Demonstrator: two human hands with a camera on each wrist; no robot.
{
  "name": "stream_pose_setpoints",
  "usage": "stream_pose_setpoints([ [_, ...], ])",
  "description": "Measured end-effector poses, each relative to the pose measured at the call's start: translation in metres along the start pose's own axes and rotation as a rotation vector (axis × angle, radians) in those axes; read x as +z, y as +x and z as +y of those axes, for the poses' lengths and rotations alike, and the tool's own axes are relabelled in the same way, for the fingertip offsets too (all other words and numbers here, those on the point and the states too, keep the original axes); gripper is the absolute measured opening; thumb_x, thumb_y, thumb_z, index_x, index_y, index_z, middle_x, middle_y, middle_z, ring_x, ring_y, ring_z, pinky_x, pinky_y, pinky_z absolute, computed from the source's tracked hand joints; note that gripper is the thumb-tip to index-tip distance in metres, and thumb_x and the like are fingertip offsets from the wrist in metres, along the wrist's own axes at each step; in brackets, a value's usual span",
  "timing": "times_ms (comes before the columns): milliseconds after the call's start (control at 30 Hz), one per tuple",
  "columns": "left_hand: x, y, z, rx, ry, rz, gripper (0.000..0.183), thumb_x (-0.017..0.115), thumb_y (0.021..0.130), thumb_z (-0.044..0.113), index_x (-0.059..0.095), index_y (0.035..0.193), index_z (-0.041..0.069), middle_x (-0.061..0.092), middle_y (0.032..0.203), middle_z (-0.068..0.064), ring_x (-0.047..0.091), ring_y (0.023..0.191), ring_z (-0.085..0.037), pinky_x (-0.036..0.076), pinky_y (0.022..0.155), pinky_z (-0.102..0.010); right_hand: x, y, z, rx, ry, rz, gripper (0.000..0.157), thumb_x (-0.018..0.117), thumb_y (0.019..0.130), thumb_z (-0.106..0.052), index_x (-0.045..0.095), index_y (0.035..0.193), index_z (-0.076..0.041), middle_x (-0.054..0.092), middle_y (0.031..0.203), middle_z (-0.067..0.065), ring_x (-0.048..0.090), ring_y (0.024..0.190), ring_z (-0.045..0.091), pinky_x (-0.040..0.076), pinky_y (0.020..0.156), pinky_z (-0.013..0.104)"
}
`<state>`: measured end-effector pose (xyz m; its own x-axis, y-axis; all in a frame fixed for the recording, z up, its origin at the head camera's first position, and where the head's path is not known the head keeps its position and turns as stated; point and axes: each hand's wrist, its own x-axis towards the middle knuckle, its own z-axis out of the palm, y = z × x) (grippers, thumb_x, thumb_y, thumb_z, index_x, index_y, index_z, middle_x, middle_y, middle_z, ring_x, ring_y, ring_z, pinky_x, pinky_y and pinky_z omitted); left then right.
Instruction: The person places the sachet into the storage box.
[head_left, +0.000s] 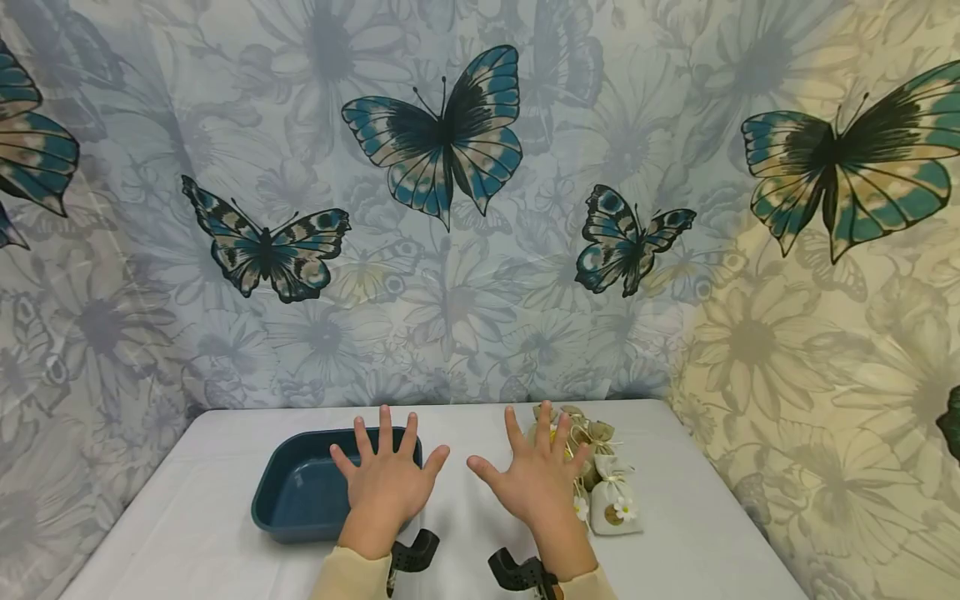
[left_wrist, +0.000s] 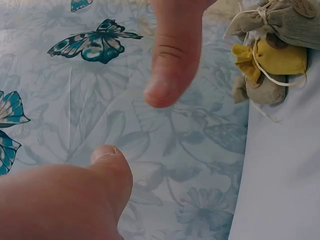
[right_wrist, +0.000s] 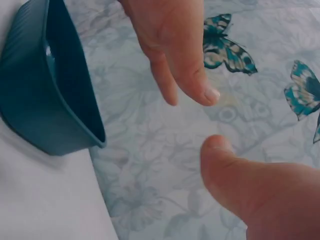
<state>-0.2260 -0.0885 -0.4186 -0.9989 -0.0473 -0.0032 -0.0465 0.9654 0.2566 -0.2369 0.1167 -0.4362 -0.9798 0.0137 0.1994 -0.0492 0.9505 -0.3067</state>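
Observation:
My left hand (head_left: 390, 487) is held up above the table with fingers straight and spread, overlapping the right part of a dark teal rectangular tub (head_left: 300, 487) in the head view. Nothing is in its grasp. To the right, my right hand (head_left: 536, 483) is likewise spread and holds nothing. Behind it, and partly hidden by it, lies a group of small drawstring pouches, among them a white pouch (head_left: 617, 504) with a flower and a yellow pouch (left_wrist: 282, 57). Both thumbs point toward each other, with a gap between them.
A white cloth covers the table (head_left: 187, 508). Behind it and at both sides hangs a fabric backdrop (head_left: 450, 333) printed with flowers and butterflies. Black camera mounts sit on both wrists, below cream sleeves (head_left: 348, 577).

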Motion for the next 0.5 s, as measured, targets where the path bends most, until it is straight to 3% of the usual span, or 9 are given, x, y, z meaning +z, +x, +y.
stream_pose_setpoints([
  [100,-0.003,0.003,-0.005,0.01,-0.012,-0.008,0.1,0.011,0.084,0.088,0.021,0.161,0.026,-0.007,0.164,-0.017,-0.023,0.14,-0.048,-0.024,0.095,-0.076,-0.005,0.004,0.005,-0.017,0.007,0.005,0.113,0.036,0.07,-0.097,0.025,0.16,-0.029,-0.008,0.163,0.02,-0.016,0.144,0.046,-0.012,0.102,0.078],
  [200,-0.015,0.005,-0.025,0.04,-0.059,-0.014,0.102,0.016,0.082,0.09,0.018,0.161,0.026,-0.008,0.164,-0.017,-0.023,0.141,-0.048,-0.023,0.097,-0.075,-0.022,0.012,0.023,-0.085,0.051,0.006,0.113,0.048,0.071,-0.093,0.024,0.161,-0.028,-0.007,0.163,0.021,-0.014,0.144,0.047,-0.005,0.102,0.08],
  [367,-0.051,0.002,-0.095,0.135,-0.173,0.008,0.102,0.044,0.087,0.081,0.013,0.162,0.018,-0.008,0.162,-0.025,-0.018,0.14,-0.054,-0.014,0.096,-0.081,-0.078,0.025,0.084,-0.251,0.232,-0.001,0.106,0.075,0.08,-0.062,0.02,0.162,-0.023,-0.01,0.163,0.021,-0.009,0.142,0.054,0.005,0.099,0.083],
  [500,-0.067,-0.002,-0.162,0.21,-0.297,-0.002,0.105,0.064,0.09,0.061,0.0,0.162,0.018,-0.016,0.16,-0.027,-0.016,0.137,-0.06,0.002,0.092,-0.087,-0.122,0.028,0.145,-0.329,0.422,-0.064,0.104,0.079,0.087,-0.036,0.007,0.162,-0.03,-0.018,0.163,0.015,-0.006,0.141,0.057,0.013,0.094,0.086],
])
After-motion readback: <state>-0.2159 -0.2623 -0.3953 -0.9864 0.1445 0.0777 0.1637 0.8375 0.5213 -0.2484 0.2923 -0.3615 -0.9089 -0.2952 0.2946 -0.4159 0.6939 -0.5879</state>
